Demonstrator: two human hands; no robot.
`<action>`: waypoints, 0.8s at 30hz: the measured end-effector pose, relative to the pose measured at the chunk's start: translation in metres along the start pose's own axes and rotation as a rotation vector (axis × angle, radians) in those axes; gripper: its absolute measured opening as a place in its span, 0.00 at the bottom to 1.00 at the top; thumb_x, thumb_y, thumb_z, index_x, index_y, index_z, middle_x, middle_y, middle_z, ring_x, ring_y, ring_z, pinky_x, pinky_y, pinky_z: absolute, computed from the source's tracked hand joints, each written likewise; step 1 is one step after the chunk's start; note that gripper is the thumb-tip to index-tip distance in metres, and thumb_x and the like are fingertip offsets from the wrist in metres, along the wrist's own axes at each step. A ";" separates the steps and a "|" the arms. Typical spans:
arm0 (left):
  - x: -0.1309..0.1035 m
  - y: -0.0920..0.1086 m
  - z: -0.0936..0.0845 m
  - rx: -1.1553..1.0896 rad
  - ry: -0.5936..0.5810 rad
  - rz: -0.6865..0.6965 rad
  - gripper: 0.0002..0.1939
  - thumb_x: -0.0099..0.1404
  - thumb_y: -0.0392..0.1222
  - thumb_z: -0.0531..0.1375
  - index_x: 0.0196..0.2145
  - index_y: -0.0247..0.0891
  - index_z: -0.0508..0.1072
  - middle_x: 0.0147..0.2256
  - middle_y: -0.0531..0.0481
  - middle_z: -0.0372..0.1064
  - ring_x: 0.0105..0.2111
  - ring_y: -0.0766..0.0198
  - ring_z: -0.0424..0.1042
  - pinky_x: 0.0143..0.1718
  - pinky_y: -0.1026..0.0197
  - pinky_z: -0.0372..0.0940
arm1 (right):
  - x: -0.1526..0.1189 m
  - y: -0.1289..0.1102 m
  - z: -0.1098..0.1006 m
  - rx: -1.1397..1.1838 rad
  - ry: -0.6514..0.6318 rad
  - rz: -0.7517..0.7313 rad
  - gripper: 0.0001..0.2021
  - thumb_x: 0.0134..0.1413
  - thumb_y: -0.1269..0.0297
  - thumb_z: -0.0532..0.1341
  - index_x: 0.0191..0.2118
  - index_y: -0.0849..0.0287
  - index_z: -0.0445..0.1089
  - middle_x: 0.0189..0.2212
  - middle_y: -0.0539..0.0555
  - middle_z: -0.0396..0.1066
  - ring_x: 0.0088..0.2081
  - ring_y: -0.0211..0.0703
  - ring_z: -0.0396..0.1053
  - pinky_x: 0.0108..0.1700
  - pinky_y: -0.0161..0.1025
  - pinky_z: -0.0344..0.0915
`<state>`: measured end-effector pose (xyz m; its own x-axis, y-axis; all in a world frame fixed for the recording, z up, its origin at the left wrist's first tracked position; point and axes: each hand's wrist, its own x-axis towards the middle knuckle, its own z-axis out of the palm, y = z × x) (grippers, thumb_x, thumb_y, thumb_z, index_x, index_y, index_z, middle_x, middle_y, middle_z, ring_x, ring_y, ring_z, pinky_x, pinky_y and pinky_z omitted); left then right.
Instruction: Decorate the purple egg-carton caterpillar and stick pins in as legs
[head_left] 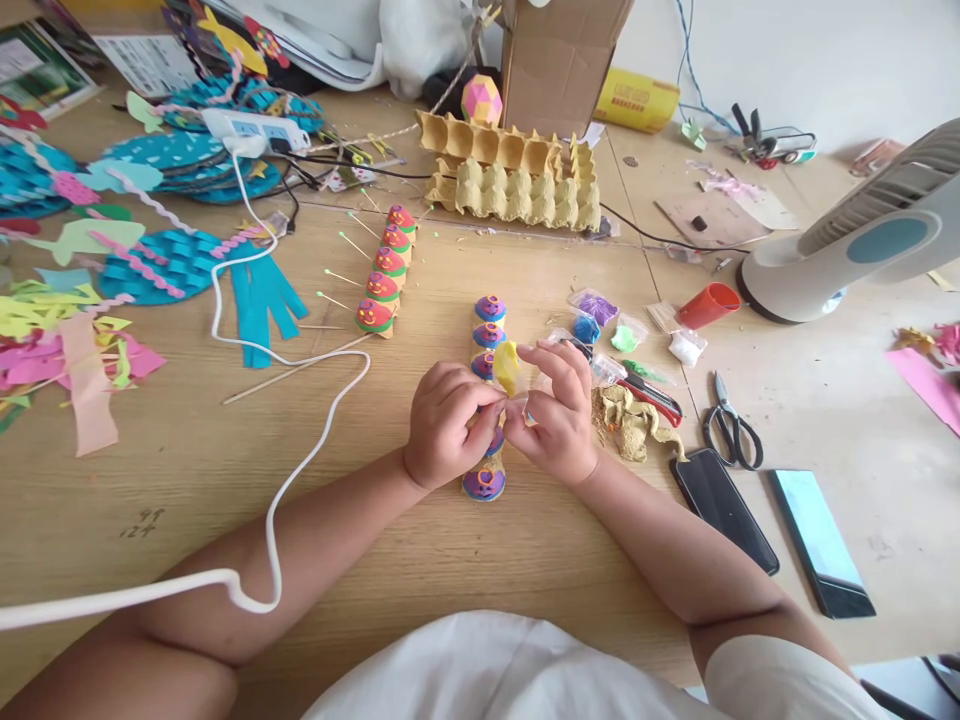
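My left hand (450, 425) and my right hand (555, 415) meet over the middle of the table, both pinching a small clear plastic bag. Yellow modelling clay (507, 367) shows in the bag, above the fingertips. My left fingers are closed at its edge; my right thumb pinches from the other side while other right fingers arch up. Beneath the hands lies a strip of egg-carton cups (484, 484) topped with purple and blue clay, with orange and dark details; its middle is partly hidden.
Left of it stands a red-and-green-topped carton strip (382, 288) with pin-like sticks. To the right lie clay bags (594, 306), a utility knife (652, 398), scissors (731, 428) and two phones (727, 508). A white cable (281, 490) crosses the left side; a fan (847, 245) stands right.
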<state>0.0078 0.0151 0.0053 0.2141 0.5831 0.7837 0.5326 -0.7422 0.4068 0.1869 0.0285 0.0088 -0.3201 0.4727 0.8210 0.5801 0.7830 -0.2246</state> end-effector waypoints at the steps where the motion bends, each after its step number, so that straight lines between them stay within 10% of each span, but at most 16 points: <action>1: -0.001 0.001 0.001 -0.004 0.000 -0.003 0.05 0.68 0.33 0.60 0.38 0.43 0.70 0.33 0.50 0.76 0.35 0.59 0.71 0.41 0.53 0.66 | 0.001 -0.001 0.000 -0.006 0.007 -0.010 0.11 0.60 0.66 0.63 0.27 0.54 0.63 0.58 0.53 0.72 0.59 0.55 0.68 0.63 0.61 0.63; 24: -0.005 0.008 0.005 -0.132 0.008 -0.123 0.06 0.73 0.32 0.56 0.42 0.42 0.69 0.40 0.49 0.75 0.44 0.62 0.75 0.48 0.57 0.70 | 0.007 -0.002 0.004 0.139 -0.022 -0.085 0.11 0.58 0.74 0.61 0.26 0.56 0.63 0.59 0.60 0.69 0.60 0.54 0.70 0.57 0.56 0.75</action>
<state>0.0151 0.0081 0.0026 0.1475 0.6697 0.7278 0.4421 -0.7029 0.5572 0.1810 0.0318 0.0129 -0.3814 0.4096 0.8287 0.4413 0.8684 -0.2262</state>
